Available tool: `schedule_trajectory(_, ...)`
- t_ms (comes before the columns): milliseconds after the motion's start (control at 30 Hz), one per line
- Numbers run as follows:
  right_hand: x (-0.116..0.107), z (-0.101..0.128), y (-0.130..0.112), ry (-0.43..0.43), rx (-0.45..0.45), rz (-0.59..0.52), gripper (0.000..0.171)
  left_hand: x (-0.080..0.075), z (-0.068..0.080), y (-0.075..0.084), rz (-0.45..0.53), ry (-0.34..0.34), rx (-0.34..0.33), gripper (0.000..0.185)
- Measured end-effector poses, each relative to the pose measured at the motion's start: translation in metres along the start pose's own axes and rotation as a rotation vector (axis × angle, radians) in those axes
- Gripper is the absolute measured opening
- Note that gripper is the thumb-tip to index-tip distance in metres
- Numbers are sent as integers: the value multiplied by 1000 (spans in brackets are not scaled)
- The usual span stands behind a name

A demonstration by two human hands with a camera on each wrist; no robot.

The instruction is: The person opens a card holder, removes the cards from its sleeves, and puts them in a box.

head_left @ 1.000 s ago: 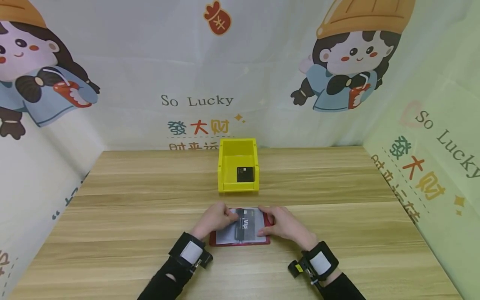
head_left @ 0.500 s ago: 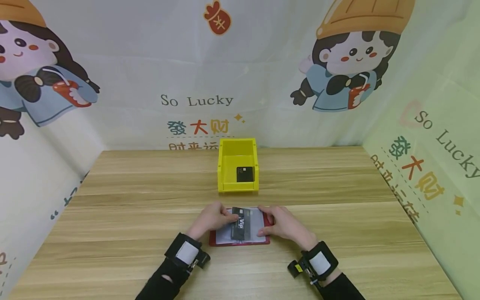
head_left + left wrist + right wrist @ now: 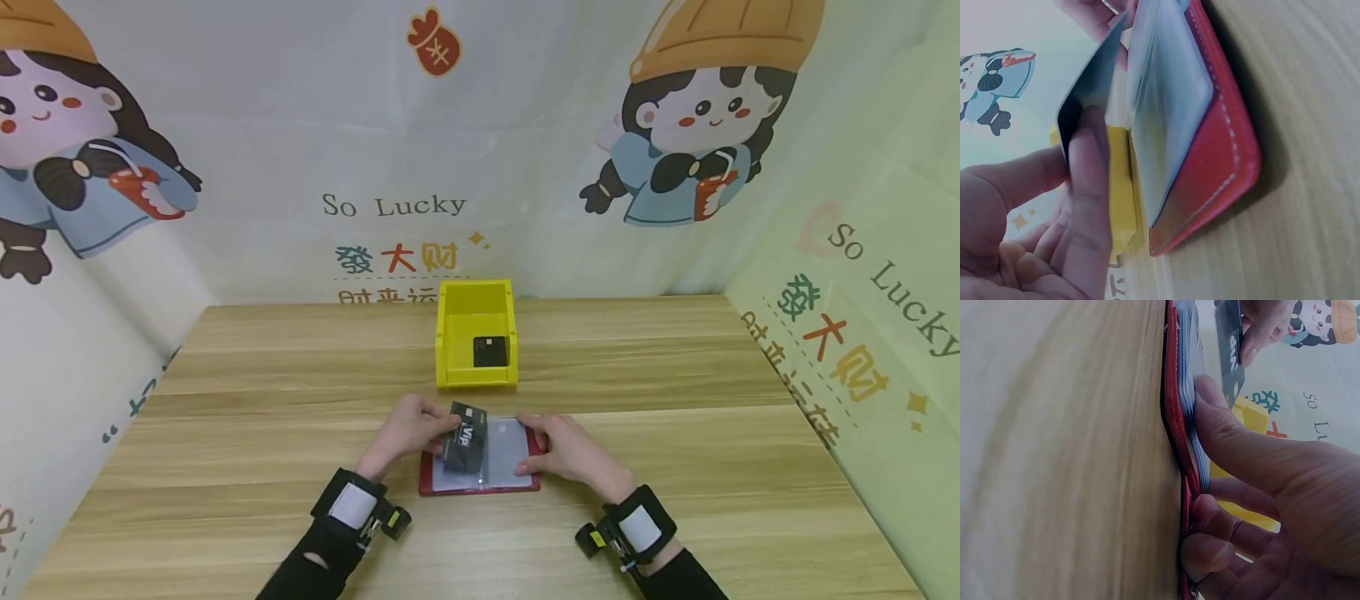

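My left hand [image 3: 411,429] pinches a black card marked "VIP" [image 3: 467,446] by its left edge, thumb and finger on either face. The card is tilted and overlaps the left half of an open red card holder [image 3: 427,479] with clear plastic sleeves. In the left wrist view the card [image 3: 1091,81] stands apart from the sleeves [image 3: 1172,106]. My right hand [image 3: 573,450] grips the holder's right side. Seen from the right wrist, its thumb [image 3: 1235,434] presses the stacked sleeves while the other fingers curl at the red cover's edge [image 3: 1175,406].
Behind the holder stands a yellow bin [image 3: 476,375] with a black card [image 3: 490,352] lying inside near its front. The wooden table [image 3: 262,400] meets a printed cloth backdrop [image 3: 525,167] at the back and sides.
The VIP card was flat over the holder's middle under the sleeve; my left hand has drawn it leftward and lifted and tilted it. The right hand has stayed in place.
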State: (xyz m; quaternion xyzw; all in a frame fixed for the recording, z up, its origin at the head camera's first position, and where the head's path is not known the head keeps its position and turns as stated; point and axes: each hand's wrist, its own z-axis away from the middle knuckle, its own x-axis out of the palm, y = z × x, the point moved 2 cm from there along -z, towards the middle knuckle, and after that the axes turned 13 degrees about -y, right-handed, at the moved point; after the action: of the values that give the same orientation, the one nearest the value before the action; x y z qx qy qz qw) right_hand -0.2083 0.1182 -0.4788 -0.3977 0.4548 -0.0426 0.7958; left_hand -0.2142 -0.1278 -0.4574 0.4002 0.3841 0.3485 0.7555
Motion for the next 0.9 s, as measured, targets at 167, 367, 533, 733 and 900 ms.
schedule_trajectory(167, 0, 0, 2, 6, -20, 13, 78, 1, -3, 4, 5, 60, 64, 18)
schedule_trajectory(367, 1, 1, 3, 2, -21, 5, 78, 5, -12, 13, -30, 152, 134, 23)
schedule_trajectory(533, 1, 0, 3, 7, -31, -2, 77, 6, -24, 23, -26, 195, 171, 27)
schedule_trajectory(733, 1, 0, 3, 9, -26, -12, 75, 4, -39, 35, -29, 267, 213, 27)
schedule_trajectory(900, 2, 0, 3, 8, -12, -14, 75, 4, -47, 44, -42, 331, 251, 30)
